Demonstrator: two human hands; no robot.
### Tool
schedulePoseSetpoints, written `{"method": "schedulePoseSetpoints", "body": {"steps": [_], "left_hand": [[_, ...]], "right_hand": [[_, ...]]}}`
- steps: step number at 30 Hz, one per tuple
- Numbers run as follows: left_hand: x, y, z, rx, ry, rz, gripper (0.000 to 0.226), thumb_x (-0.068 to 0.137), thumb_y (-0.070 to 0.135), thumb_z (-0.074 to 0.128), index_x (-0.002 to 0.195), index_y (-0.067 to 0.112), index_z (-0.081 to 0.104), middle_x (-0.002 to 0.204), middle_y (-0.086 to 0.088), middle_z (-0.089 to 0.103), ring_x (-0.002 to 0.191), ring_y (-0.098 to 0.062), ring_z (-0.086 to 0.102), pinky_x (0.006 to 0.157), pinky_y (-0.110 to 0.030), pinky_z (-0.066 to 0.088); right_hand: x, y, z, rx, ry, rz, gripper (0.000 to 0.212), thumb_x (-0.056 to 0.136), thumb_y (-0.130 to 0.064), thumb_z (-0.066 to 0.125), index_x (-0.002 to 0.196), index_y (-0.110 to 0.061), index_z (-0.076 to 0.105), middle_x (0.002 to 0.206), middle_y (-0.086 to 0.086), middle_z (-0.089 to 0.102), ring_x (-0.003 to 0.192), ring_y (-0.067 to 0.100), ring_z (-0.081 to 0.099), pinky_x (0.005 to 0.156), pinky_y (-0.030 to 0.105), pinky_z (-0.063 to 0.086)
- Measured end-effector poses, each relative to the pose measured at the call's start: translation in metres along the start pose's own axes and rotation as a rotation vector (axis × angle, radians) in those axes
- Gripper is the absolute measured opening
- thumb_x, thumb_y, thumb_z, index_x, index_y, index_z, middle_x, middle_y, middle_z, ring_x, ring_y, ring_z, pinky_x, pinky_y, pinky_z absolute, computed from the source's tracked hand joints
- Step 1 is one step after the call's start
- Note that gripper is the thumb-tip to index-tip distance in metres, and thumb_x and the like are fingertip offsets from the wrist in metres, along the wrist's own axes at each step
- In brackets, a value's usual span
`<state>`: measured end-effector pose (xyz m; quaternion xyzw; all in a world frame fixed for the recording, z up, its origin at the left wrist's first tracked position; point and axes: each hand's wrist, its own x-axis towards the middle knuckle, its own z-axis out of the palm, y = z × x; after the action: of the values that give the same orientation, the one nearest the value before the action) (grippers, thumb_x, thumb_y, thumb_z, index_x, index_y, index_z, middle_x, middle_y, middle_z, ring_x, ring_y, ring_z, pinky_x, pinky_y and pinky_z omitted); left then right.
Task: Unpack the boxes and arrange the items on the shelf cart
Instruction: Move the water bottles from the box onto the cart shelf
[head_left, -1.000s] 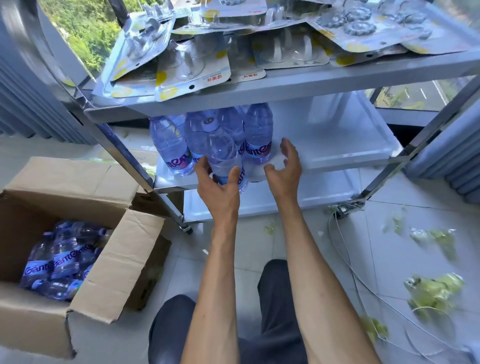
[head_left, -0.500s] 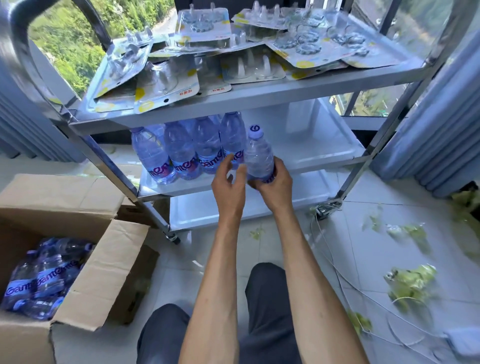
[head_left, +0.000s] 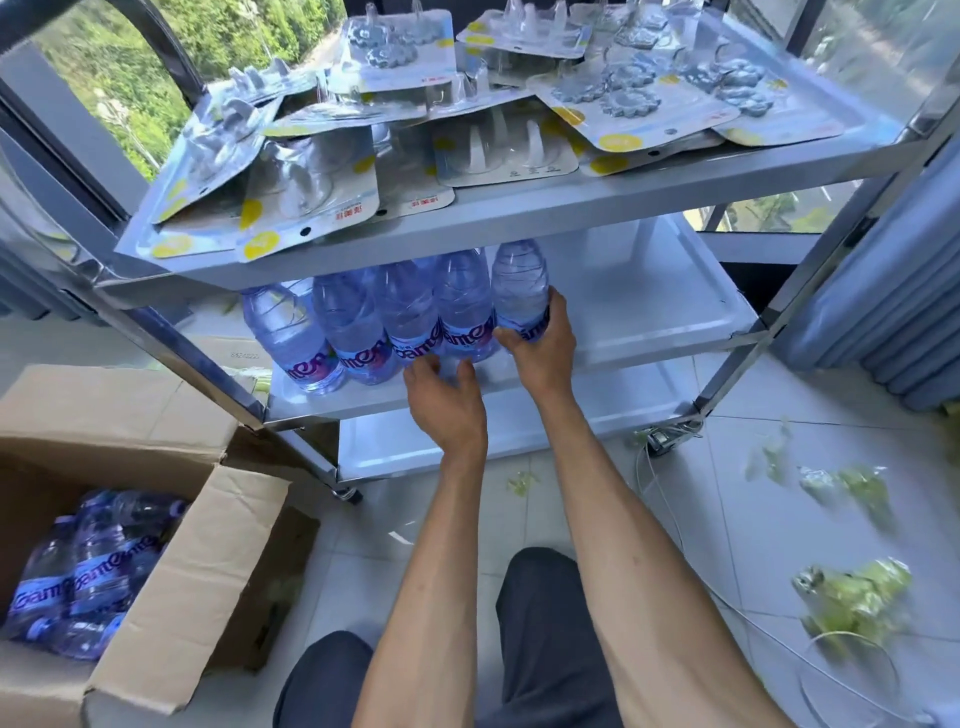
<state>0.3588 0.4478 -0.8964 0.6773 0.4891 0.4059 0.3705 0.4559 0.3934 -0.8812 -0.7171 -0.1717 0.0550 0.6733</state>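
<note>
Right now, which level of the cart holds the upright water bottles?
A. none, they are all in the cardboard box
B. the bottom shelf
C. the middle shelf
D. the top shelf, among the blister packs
C. The water bottles stand in a row on the middle shelf, and the right hand grips the one at the right end of the row.

We are reading purple script on the bottles' labels on the cart's middle shelf: fragments like "men" and "Gam", partly covered by neighbouring bottles and a hand. We are seeing the same brand, roughly "Gamen", on the bottles in the box. Red print is showing on the blister cards, too small to read. A faint number is showing on cardboard behind the cart, illegible.
</note>
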Motion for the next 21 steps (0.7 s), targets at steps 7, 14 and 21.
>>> {"method": "schedulePoseSetpoints", "body": {"steps": [7, 14, 21], "left_hand": [[-0.003, -0.010, 0.011, 0.086, 0.041, 0.073, 0.019, 0.086, 0.020, 0.069, 0.099, 0.007, 0.066, 0.108, -0.004, 0.060, 0.094, -0.020, 0.060, 0.071, -0.025, 0.041], [-0.006, -0.028, -0.031, -0.120, 0.111, 0.092, 0.021, 0.086, 0.002, 0.059, 0.107, 0.005, 0.064, 0.099, -0.001, 0.064, 0.087, -0.017, 0.061, 0.077, -0.029, 0.050], [0.010, -0.047, -0.116, -0.070, 0.265, -0.017, 0.026, 0.085, 0.000, 0.055, 0.107, 0.005, 0.067, 0.102, -0.011, 0.067, 0.092, -0.024, 0.062, 0.077, -0.021, 0.044]], "right_hand": [[0.009, 0.012, -0.003, -0.060, -0.075, 0.006, 0.088, 0.069, -0.006, 0.083, 0.144, -0.013, 0.038, 0.127, -0.006, 0.059, 0.110, 0.006, 0.058, 0.088, 0.013, 0.048], [-0.044, 0.010, 0.016, -0.225, 0.309, -0.014, 0.059, 0.070, 0.007, 0.062, 0.127, -0.008, 0.055, 0.126, 0.008, 0.055, 0.118, 0.024, 0.048, 0.092, 0.030, 0.045], [-0.129, 0.001, 0.059, -0.219, 0.175, 0.057, 0.028, 0.080, 0.008, 0.058, 0.106, 0.000, 0.065, 0.108, 0.014, 0.064, 0.099, 0.029, 0.061, 0.077, 0.012, 0.032]]}}
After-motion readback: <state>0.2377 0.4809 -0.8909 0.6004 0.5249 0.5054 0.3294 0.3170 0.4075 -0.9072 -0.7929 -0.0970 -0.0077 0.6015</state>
